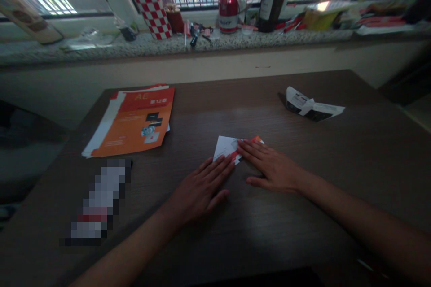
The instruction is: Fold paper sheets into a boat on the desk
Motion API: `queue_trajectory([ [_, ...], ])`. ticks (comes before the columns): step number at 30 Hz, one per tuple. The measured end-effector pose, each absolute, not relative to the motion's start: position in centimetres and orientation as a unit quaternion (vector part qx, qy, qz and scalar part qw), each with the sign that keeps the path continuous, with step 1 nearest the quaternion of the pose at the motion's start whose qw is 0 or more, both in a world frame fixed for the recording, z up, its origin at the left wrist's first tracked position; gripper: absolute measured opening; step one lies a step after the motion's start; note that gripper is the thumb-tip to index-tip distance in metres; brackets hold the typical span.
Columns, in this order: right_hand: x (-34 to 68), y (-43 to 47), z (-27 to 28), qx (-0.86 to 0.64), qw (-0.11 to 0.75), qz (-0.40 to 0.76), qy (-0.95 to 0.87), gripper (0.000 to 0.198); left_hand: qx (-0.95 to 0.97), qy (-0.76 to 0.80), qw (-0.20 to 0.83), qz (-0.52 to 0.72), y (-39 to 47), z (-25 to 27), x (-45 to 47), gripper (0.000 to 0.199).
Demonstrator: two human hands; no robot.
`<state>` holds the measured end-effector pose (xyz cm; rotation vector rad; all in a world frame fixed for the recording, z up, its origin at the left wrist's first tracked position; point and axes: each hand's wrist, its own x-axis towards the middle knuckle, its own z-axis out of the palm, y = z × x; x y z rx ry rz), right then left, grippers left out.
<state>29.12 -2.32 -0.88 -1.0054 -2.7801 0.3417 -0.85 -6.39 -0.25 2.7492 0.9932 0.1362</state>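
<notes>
Lying flat near the centre of the frame, the left hand [204, 184] and right hand [272, 166] have their fingers extended and thumbs spread, gripping nothing. Their fingertips rest on a small paper piece [225, 145], white with orange-red parts, at the middle of the bench [235, 237]: left along its lower edge, right over its right side. A folded black-and-white paper shape [305, 106] sits at right, well apart. Orange-red printed sheets [134, 123] lie at left, above a pixelated object [101, 199]. Across the top, a windowsill [222, 44] carries a red can [228, 13] and a dark bottle [271, 4].
</notes>
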Motion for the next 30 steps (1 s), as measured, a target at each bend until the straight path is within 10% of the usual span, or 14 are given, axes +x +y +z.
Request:
queue_trajectory([
  [30, 28.4, -3.5, -0.2, -0.312, 0.07, 0.161, -0.934, 0.083, 0.926, 0.348, 0.136, 0.06, -6.5, 0.3, -0.6, 0.075],
])
